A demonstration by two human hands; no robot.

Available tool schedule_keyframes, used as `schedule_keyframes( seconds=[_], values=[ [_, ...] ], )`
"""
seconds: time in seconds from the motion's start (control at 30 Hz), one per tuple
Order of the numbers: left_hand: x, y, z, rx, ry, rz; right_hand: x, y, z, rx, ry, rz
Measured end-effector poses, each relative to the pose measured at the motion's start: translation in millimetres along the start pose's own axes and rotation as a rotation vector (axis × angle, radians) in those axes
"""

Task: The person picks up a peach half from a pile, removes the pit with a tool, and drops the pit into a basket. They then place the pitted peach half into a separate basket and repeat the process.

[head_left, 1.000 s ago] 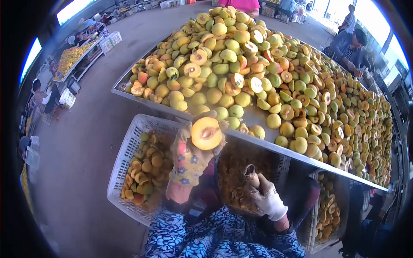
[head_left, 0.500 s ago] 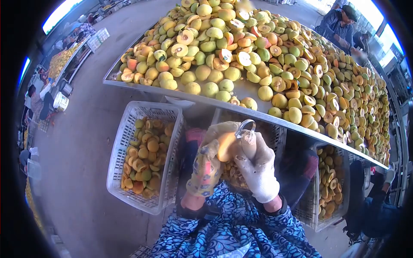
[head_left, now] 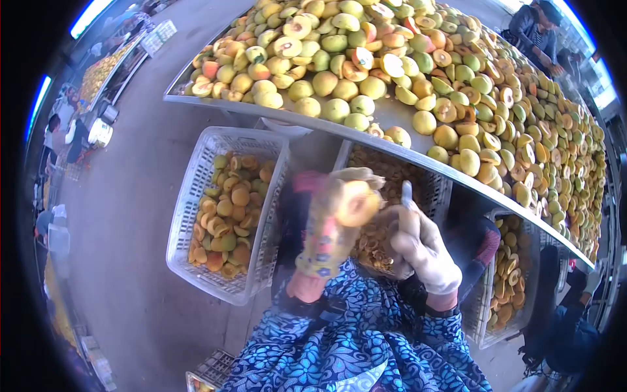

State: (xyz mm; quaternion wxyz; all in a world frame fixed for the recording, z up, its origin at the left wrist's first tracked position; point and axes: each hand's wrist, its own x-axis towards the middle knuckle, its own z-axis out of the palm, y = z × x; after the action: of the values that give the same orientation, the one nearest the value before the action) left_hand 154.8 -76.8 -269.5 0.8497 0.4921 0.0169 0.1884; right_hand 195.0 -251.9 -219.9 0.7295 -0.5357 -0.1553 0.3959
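My left hand [head_left: 326,222], in a patterned glove, is closed round a peach half [head_left: 357,203] with its cut face showing, slightly blurred. To its right, my right hand [head_left: 424,245], in a pale glove, grips a small metal pitting tool [head_left: 407,191]; its bright curved end sticks up past the fingers, and the handle is hidden in the fist. The hands are apart, over a crate [head_left: 439,196] of brownish pits and scraps below the table edge. Whole and halved peaches [head_left: 324,83] are heaped on the metal table [head_left: 398,116] beyond.
A white crate [head_left: 177,245] of peach halves stands on the floor at left, another crate [head_left: 482,320] at right. The table's metal rim [head_left: 313,122] crosses in front of me. A co-worker [head_left: 532,32] is at the far right; more people work at a table at far left.
My hands have moved apart: the left has turned the peach half so its cut face shows, and the right has drawn the tool away to the right. The view has shifted slightly.
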Motion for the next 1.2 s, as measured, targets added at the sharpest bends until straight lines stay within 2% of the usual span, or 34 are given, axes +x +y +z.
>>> schedule_keyframes(
  seconds=[0.03,0.07,0.1,0.13,0.17,0.2,0.27,0.37,0.4,0.5,0.6,0.7,0.73,0.8,0.83,0.9,0.97,1.07,1.13,1.17,1.2],
  values=[
    [1.6,0.0,-4.7,-0.2,0.013,-0.04,9.3,22.9,-12.4,-0.386,0.193,-0.141],
    [0.6,2.0,-7.9,-0.404,-0.01,-0.05,11.0,40.8,-23.9,-0.584,0.24,-0.222],
    [0.1,1.9,-8.9,-0.431,0.037,-0.078,11.3,48.3,-27.1,-0.782,0.284,-0.303],
    [-1.4,0.1,-9.9,-0.389,0.09,-0.091,3.5,33.8,-9.9,-0.421,0.202,-0.169],
    [-5.3,-2.0,-10.4,-0.345,0.147,-0.109,-2.4,31.2,-1.3,-0.305,0.138,-0.132],
    [-8.2,-2.0,-8.1,-0.342,0.145,-0.118,-1.6,35.1,8.8,-0.38,0.137,-0.153],
    [-10.7,1.7,0.1,-0.312,0.268,-0.207,4.2,43.2,17.9,-0.517,0.107,-0.196],
    [-18.1,10.5,5.6,-0.165,0.231,-0.276,10.9,50.4,19.9,-0.575,0.061,-0.193],
    [-16.9,8.7,5.9,-0.119,0.171,-0.191,11.6,51.1,19.2,-0.57,0.063,-0.192],
    [-19.1,0.0,5.7,-0.083,0.134,-0.143,11.8,53.0,17.7,-0.651,0.042,-0.266],
    [-18.7,-2.0,11.9,0.065,0.12,-0.063,12.0,57.6,16.6,-0.526,0.079,-0.263],
    [-18.4,-1.7,15.0,0.048,0.117,-0.067,13.4,54.7,8.3,-0.562,0.03,-0.248],
    [-17.2,1.4,18.4,0.05,0.117,-0.072,13.5,46.0,5.1,-0.575,-0.044,-0.214],
    [-12.3,9.2,27.1,0.154,0.243,-0.121,17.3,31.0,-5.3,-0.652,-0.173,-0.157],
    [-9.1,10.3,28.0,0.155,0.243,-0.124,18.4,24.5,-9.2,-0.633,-0.195,-0.089],
    [-2.6,11.0,28.9,0.211,0.156,-0.13,22.8,29.6,-19.8,-0.59,-0.247,-0.085],
    [-0.4,6.0,31.9,0.171,0.169,-0.14,23.5,32.2,-22.2,-0.564,-0.227,-0.093],
    [2.9,-9.5,39.4,0.328,0.154,0.147,24.2,39.7,-23.4,-0.473,-0.217,-0.133],
    [7.2,-9.1,41.2,0.33,0.1,0.125,20.9,37.4,-24.2,-0.419,-0.217,-0.162],
    [9.1,-6.5,41.3,0.331,0.05,0.107,16.0,33.1,-23.1,-0.336,-0.202,-0.075],
    [18.7,-0.2,40.1,0.242,-0.019,-0.068,14.8,26.1,-24.0,-0.256,-0.192,0.01]
  ],
)
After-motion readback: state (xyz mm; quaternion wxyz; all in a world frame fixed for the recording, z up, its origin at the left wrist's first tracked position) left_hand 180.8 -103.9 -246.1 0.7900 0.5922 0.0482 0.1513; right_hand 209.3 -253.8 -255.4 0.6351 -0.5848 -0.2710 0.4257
